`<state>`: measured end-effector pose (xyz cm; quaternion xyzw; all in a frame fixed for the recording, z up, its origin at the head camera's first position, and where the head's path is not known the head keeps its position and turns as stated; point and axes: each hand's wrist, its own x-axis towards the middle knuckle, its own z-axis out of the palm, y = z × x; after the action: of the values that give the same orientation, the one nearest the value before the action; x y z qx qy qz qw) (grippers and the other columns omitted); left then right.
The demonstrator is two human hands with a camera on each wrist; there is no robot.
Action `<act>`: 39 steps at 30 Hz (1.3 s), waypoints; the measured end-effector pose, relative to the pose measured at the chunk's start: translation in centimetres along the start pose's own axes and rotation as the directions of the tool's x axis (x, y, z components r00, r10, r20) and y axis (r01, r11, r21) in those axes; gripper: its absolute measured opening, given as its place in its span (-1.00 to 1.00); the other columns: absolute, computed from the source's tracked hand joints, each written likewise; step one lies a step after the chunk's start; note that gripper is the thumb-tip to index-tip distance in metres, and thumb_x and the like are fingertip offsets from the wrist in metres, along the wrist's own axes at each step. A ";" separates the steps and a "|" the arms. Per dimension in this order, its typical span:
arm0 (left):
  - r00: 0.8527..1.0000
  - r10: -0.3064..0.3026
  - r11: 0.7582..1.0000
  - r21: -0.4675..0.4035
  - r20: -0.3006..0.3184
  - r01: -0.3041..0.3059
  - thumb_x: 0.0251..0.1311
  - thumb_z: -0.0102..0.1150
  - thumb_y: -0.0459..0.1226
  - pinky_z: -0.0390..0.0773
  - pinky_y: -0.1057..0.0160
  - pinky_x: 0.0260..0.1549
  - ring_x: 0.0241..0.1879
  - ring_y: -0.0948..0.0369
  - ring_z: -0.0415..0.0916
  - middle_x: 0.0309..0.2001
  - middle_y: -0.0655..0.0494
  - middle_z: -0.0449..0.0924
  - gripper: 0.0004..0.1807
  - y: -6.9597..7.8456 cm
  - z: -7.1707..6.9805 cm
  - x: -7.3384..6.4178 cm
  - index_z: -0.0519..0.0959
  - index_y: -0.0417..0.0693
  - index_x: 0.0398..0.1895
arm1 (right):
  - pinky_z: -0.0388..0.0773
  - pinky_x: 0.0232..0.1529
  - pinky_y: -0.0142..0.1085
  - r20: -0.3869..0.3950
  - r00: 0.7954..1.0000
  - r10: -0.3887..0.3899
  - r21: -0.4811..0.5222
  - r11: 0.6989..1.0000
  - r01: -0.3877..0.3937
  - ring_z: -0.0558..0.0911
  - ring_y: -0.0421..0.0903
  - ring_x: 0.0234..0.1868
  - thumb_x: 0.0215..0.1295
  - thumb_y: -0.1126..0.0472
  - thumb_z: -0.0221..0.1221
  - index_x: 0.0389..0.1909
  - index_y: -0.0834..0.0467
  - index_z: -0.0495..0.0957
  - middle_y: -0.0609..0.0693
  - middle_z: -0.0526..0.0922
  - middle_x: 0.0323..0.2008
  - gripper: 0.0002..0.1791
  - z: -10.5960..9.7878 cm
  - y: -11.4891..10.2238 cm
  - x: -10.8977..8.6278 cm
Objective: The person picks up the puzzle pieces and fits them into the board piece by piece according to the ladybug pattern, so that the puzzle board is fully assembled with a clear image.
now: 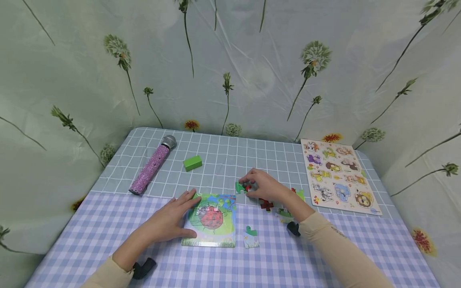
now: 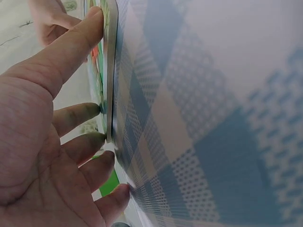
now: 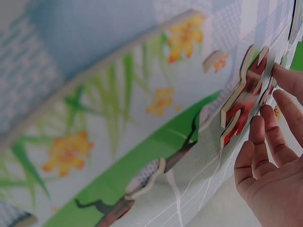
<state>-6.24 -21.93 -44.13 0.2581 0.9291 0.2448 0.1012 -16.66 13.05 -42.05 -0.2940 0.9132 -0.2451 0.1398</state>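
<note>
the near-square ladybug puzzle [image 1: 217,228] lies flat on the worktop [image 1: 209,268], grassy edge towards the person, the left hand [image 1: 168,220] resting spread fingers along its left side. the right hand [image 1: 265,186] pinches a green-and-red piece [image 1: 239,188] beyond its far right corner.

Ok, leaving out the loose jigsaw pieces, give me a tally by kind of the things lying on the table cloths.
Puzzle boards: 2 (square board with a red ladybird picture, pale rectangular board with animal pictures)
Microphones: 1 (purple glittery microphone with silver head)
Blocks: 1 (bright green rectangular block)
Total: 4
</note>
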 end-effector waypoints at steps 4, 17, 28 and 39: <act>1.000 0.003 1.000 0.014 0.006 -0.003 0.02 0.64 0.15 0.22 -0.49 0.51 0.67 -0.29 0.09 0.72 -0.20 0.07 0.17 0.0 0.0 0.1 0.30 -0.07 0.66 | 0.63 0.03 -0.22 0.005 1.000 -0.005 0.004 1.000 0.005 0.63 -0.09 0.01 0.37 0.23 0.44 0.27 0.14 0.70 0.01 0.65 0.05 -0.54 0.0 0.0 0.1; 1.000 0.012 1.000 -0.002 0.010 -0.012 0.03 0.65 0.12 0.23 -0.47 0.52 0.67 -0.28 0.11 0.73 -0.22 0.05 0.16 -0.4 0.2 0.3 0.30 -0.09 0.66 | 0.66 -0.01 -0.27 0.007 1.000 -0.002 -0.025 1.000 0.002 0.66 -0.12 -0.04 0.35 0.20 0.43 0.24 0.17 0.72 0.01 0.68 0.02 -0.55 0.0 0.1 0.1; 1.000 0.005 0.999 -0.047 0.030 -0.004 0.06 0.62 0.15 0.17 -0.46 0.55 0.68 -0.27 0.10 0.74 -0.22 0.00 0.21 -0.5 0.0 0.3 0.23 -0.14 0.68 | 0.62 -0.06 -0.29 -0.017 1.000 0.018 -0.062 0.998 -0.019 0.62 -0.19 -0.09 0.35 0.12 0.45 0.26 0.11 0.72 -0.05 0.69 0.01 -0.52 0.0 0.5 -0.1; 1.000 0.002 0.994 -0.108 0.015 0.000 -0.04 0.63 0.23 0.13 -0.49 0.55 0.67 -0.32 0.09 0.73 -0.28 -0.03 0.31 -1.3 -0.9 -0.5 0.19 -0.17 0.69 | 0.64 -0.03 -0.25 -0.041 0.999 0.002 -0.053 0.999 -0.004 0.65 -0.14 -0.04 0.32 0.13 0.44 0.26 0.12 0.71 -0.04 0.70 0.02 -0.51 0.0 -0.8 -0.5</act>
<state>-6.61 -23.53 -44.00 0.2545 0.9136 0.2927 0.1220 -15.90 12.80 -41.61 -0.2910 0.9226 -0.2265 0.1135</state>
